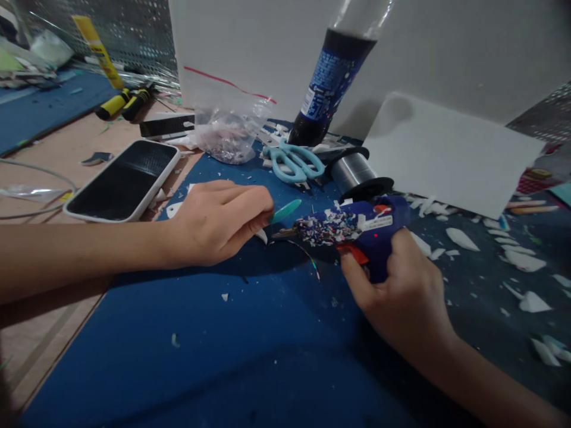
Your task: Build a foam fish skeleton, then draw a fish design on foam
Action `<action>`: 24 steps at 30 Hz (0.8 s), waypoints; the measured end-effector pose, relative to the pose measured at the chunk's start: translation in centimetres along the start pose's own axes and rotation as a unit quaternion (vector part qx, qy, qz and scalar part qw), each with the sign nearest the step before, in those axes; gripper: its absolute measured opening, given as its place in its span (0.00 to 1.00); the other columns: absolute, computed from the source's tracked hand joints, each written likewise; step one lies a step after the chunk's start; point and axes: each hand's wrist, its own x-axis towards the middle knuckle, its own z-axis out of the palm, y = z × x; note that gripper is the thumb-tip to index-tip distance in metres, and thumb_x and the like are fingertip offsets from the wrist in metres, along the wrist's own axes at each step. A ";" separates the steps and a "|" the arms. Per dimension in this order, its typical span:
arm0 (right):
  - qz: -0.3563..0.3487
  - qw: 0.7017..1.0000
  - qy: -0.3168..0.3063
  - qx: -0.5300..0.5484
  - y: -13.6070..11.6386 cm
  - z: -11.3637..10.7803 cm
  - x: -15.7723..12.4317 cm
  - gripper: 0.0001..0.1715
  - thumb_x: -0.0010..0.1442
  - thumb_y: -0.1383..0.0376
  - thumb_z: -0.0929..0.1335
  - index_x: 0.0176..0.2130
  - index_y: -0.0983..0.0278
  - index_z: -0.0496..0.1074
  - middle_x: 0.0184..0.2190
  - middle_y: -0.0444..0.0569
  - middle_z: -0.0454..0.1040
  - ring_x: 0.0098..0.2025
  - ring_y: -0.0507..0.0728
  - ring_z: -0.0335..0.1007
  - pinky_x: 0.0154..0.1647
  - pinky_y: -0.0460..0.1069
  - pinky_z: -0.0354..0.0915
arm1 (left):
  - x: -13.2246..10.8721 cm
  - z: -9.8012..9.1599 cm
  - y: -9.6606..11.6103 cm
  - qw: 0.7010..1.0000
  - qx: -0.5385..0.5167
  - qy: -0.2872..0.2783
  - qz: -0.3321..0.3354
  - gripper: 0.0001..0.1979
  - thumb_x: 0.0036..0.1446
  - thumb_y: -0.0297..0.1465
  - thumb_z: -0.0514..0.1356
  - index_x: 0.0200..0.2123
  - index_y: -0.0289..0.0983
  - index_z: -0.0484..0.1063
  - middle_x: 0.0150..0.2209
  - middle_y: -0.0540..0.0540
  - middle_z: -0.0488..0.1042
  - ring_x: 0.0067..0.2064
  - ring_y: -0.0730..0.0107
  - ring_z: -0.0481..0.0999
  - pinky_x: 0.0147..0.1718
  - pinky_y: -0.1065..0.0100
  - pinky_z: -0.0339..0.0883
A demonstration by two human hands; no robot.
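Note:
My right hand (401, 297) grips a blue glue gun (357, 229) with a red trigger; its barrel is crusted with glitter and its nozzle points left. My left hand (218, 220) rests on the blue mat (178, 345) with fingers curled, pinching a small white piece (262, 236) right at the nozzle tip. A teal leaf-shaped piece (285, 211) pokes out just past the left fingertips. A thin shiny thread curves on the mat below the nozzle.
A phone (122, 179) lies face up at the left. Behind are a plastic bag of bits (227, 137), teal scissors (294, 161), a dark bottle (330, 83), a wire spool (357, 172) and white foam boards (446, 154). White scraps litter the right side.

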 end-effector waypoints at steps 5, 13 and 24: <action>-0.002 1.000 -0.004 -0.004 0.0 -0.1 0.0 0.18 0.53 0.63 0.64 0.28 0.58 0.45 0.18 0.33 0.44 0.13 0.47 0.42 0.13 0.45 0.46 | 0.0 0.0 0.0 1.000 -0.005 -0.008 -0.001 0.11 0.63 0.25 0.49 0.27 0.35 0.64 0.21 0.49 0.72 0.20 0.73 0.67 0.21 0.72 0.62; -0.006 1.000 -0.002 0.001 -0.1 0.0 0.0 0.17 0.53 0.64 0.64 0.28 0.58 0.45 0.18 0.33 0.44 0.13 0.47 0.41 0.13 0.45 0.45 | 0.1 0.0 0.0 1.000 -0.012 -0.008 -0.002 0.11 0.63 0.25 0.49 0.27 0.36 0.63 0.21 0.50 0.72 0.20 0.73 0.68 0.22 0.73 0.62; -0.005 1.000 -0.003 -0.002 0.0 -0.1 -0.1 0.17 0.54 0.63 0.63 0.28 0.58 0.46 0.18 0.34 0.44 0.13 0.48 0.42 0.13 0.46 0.45 | 0.1 0.0 0.0 1.000 -0.012 -0.005 -0.001 0.11 0.63 0.26 0.49 0.27 0.36 0.63 0.21 0.50 0.70 0.21 0.74 0.66 0.22 0.73 0.62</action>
